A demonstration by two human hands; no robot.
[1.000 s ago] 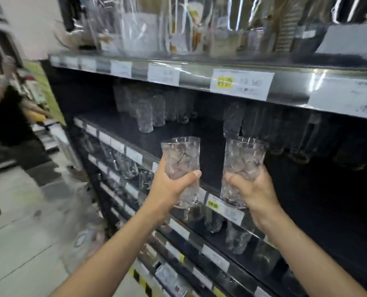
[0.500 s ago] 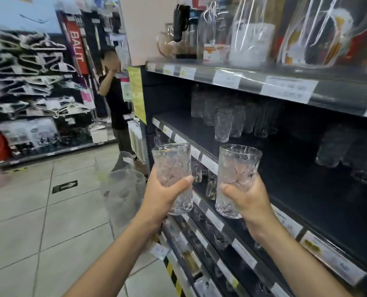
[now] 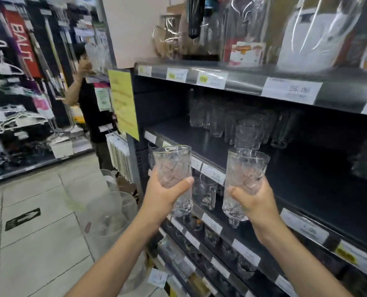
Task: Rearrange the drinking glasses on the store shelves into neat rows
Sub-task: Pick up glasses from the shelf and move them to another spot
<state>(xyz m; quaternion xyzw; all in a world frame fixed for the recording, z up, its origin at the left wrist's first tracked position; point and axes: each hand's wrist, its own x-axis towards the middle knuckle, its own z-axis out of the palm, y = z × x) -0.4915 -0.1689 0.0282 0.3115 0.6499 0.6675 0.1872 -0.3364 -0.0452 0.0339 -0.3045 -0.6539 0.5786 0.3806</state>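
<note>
left hand (image 3: 163, 196) grips one patterned glass (image 3: 172, 168), right hand (image 3: 251, 200) grips a second patterned glass (image 3: 245, 170); both upright, held off the dark shelf (image 3: 199, 138) near the grouped glasses (image 3: 238, 125).

The dark shelf (image 3: 210, 138) carries a cluster of upright clear glasses (image 3: 246, 133) toward eleven o'clock and a blurred second group (image 3: 366, 159) at three o'clock; price labels (image 3: 212, 173) line its front edge.

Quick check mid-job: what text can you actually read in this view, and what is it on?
"BALIT": red banner, far left aisle, letters running downward.
"25.00": price tag on the upper shelf edge.
Yellow sign: too blurred to read.
Other tags on the shelf edges: too small or blurred.
</note>
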